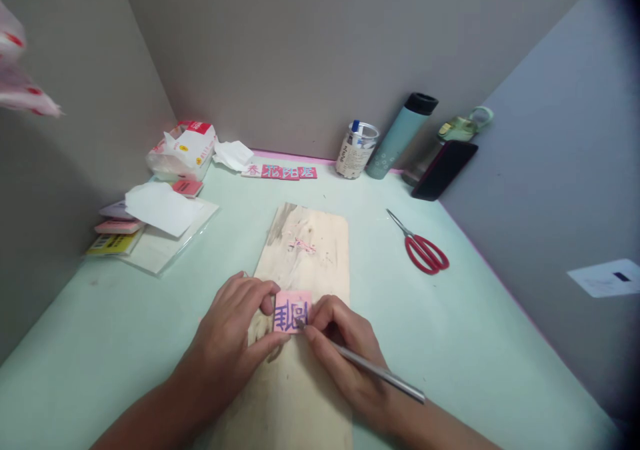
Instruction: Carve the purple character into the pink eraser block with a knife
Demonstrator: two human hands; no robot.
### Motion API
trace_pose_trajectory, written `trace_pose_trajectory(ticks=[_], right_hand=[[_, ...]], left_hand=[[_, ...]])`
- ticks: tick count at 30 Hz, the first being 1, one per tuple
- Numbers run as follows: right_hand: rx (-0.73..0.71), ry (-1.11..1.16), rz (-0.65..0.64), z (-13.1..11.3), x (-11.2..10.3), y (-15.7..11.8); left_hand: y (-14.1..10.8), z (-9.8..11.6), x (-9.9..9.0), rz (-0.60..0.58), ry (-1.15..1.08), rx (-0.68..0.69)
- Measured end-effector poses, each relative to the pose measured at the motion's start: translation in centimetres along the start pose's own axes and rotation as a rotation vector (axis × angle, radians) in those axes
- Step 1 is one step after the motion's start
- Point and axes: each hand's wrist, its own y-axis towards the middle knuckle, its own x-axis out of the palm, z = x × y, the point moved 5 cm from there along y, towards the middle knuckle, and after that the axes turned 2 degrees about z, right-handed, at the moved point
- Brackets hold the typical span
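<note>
A small pink square (283, 301) with purple lines drawn on it lies on a long wooden board (320, 377). My left hand (235, 323) grips the square's left side, the index finger by its top left corner and the thumb at its lower edge. In my right hand (350, 350) is a slim silver pen-like tool (383, 373), pinched near its front end. Its tip is at the lower right part of the square, partly hidden by my fingers. Pink scraps (301, 244) lie higher up on the board.
Red-handled scissors (425, 253) lie to the right. Behind stand a jar of pens (356, 151), a teal bottle (403, 137), a clear bottle and a phone (444, 170). Carved pink squares (290, 173) lie at the back; papers (163, 209) and a tissue pack (187, 150) lie left.
</note>
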Motion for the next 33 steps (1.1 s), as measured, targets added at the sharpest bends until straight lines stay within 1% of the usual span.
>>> trace_pose_trajectory(ticks=[4, 9, 16, 21, 25, 30, 33], right_hand=[[0.005, 0.008, 0.006, 0.17, 0.05, 0.01], [0.026, 0.053, 0.071, 0.31, -0.07, 0.12], [0.019, -0.009, 0.053, 0.26, 0.05, 0.25], [0.021, -0.014, 0.069, 0.10, -0.05, 0.15], [0.034, -0.029, 0.063, -0.02, 0.01, 0.13], [0.035, -0.034, 0.074, -0.10, -0.01, 0.19], [0.038, -0.028, 0.051, -0.25, -0.05, 0.25]], left_hand=[[0.00, 0.02, 0.03, -0.010, 0.004, -0.009], [0.13, 0.03, 0.05, -0.012, -0.009, -0.020], [0.09, 0.09, -0.13, 0.002, -0.023, -0.014], [0.11, 0.06, -0.24, 0.027, -0.025, -0.040], [0.18, 0.08, -0.22, 0.006, -0.033, -0.053], [0.14, 0.18, -0.27, 0.018, -0.033, -0.042], [0.04, 0.16, -0.18, 0.014, -0.033, -0.042]])
